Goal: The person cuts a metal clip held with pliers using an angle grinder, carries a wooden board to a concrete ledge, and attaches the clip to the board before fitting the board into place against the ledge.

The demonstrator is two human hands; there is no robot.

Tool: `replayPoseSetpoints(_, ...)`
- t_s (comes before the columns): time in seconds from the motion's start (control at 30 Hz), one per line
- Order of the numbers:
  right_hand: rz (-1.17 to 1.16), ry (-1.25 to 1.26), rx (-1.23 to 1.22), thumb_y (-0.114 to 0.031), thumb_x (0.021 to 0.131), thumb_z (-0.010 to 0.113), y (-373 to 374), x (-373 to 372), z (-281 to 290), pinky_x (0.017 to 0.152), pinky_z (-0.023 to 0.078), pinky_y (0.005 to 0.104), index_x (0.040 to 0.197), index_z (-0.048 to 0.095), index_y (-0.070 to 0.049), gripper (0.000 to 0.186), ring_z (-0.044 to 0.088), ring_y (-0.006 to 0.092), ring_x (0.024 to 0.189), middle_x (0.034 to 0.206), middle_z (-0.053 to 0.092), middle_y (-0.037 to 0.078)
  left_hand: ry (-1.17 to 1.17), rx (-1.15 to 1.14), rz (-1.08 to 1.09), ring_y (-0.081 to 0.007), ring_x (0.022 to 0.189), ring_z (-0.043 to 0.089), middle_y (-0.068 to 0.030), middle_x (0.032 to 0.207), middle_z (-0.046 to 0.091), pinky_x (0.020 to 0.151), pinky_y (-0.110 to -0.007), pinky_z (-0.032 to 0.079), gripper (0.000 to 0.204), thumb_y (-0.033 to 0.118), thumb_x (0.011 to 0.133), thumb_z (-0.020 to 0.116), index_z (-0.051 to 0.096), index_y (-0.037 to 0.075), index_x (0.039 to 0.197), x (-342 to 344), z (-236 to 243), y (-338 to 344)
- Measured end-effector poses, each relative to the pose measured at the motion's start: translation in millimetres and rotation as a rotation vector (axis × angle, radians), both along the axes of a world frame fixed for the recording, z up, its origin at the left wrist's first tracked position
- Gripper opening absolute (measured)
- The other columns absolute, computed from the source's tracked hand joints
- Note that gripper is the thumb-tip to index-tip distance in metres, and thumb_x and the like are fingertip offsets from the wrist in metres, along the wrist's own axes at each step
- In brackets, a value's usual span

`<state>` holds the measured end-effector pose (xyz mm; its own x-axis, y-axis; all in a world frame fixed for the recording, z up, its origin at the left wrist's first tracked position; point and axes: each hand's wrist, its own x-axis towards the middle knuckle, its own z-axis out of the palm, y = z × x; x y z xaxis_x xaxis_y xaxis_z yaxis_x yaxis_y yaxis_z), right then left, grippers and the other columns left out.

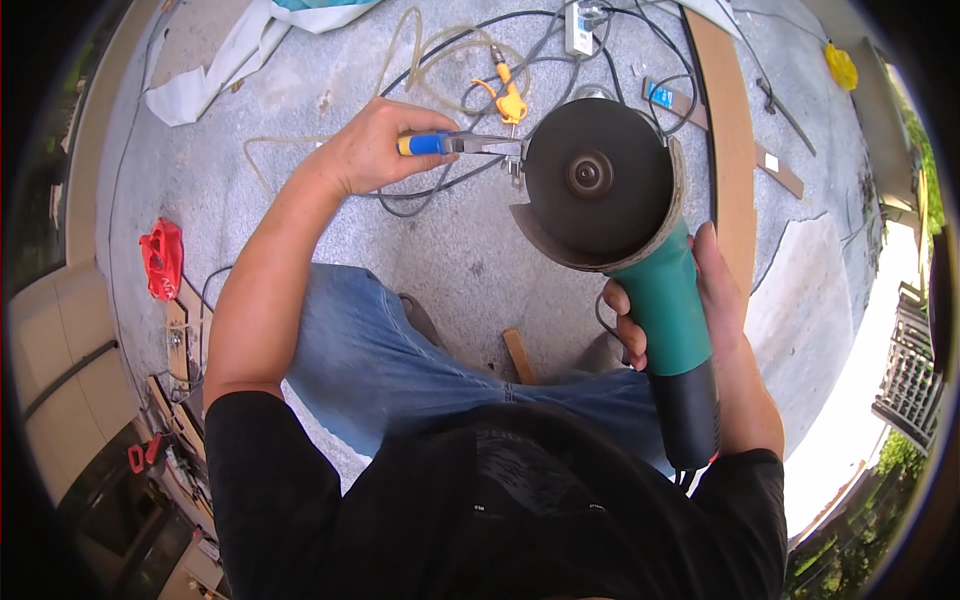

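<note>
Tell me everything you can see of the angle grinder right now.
The angle grinder has a green body, plastic by its look, a black rear section and a dark cord at its end. A dark round disc surrounds a small hub, with a curved guard along its lower and right edges. The right hand grips the body, disc end pointing away from the wearer. The pliers reach the disc's left edge; contact and spin can't be told.

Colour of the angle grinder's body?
The grinder body is green, with a black rear end; best seen in the head view.
</note>
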<state>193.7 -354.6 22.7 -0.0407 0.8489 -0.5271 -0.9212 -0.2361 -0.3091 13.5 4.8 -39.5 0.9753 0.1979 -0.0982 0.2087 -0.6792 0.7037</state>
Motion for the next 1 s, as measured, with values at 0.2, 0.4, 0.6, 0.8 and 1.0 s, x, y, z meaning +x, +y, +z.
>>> replayPoseSetpoints(0.2,0.046,-0.109,-0.058,-0.076,0.103,0.04,-0.2,0.8,2.1,0.054,0.062,0.0389,0.135,0.058,-0.004,0.081,0.072,0.0296,0.065,0.102,0.067,0.021,0.016,0.025,-0.029,-0.0323,0.094,0.077,-0.0157,0.101,0.08,0.088,-0.039,0.059,0.034,0.024,0.084,0.087,0.081,0.008,0.114,-1.2,-2.3,1.9)
replayPoseSetpoints(0.4,0.072,-0.13,-0.151,-0.077,0.101,0.044,0.0,0.3,3.7,0.055,0.061,0.039,0.133,0.06,-0.006,0.08,0.072,0.0288,0.066,0.101,0.069,0.019,0.001,0.066,-0.053,-0.0314,0.093,0.077,-0.0152,0.102,0.08,0.087,-0.039,0.059,0.034,0.019,0.082,0.086,0.08,0.006,0.113,-1.8,-1.9,2.5)
replayPoseSetpoints(0.6,0.094,-0.203,-0.18,-0.081,0.097,0.05,0.2,1.3,5.2,0.056,0.062,0.0385,0.132,0.062,-0.007,0.083,0.073,0.0278,0.067,0.099,0.07,0.018,0.019,0.056,-0.062,-0.0297,0.093,0.077,-0.0147,0.102,0.08,0.087,-0.038,0.06,0.035,0.013,0.079,0.085,0.08,0.005,0.113,-2.6,1.6,-0.1)
replayPoseSetpoints(0.8,0.113,-0.217,-0.161,-0.08,0.096,0.051,-0.3,1.5,5.0,0.054,0.061,0.0365,0.133,0.06,-0.007,0.082,0.072,0.0267,0.065,0.097,0.07,0.017,0.06,0.039,-0.055,-0.0301,0.094,0.077,-0.0149,0.103,0.08,0.088,-0.038,0.059,0.035,0.012,0.078,0.085,0.08,0.005,0.113,-2.5,2.6,-1.2)
replayPoseSetpoints(1.0,0.114,-0.225,-0.144,-0.078,0.097,0.052,-0.3,2.5,4.7,0.053,0.062,0.0359,0.134,0.059,-0.006,0.081,0.072,0.0262,0.065,0.097,0.069,0.017,0.041,0.063,-0.075,-0.0311,0.095,0.077,-0.0151,0.105,0.08,0.088,-0.039,0.059,0.035,0.013,0.079,0.085,0.08,0.005,0.112,-2.9,1.3,-0.1)
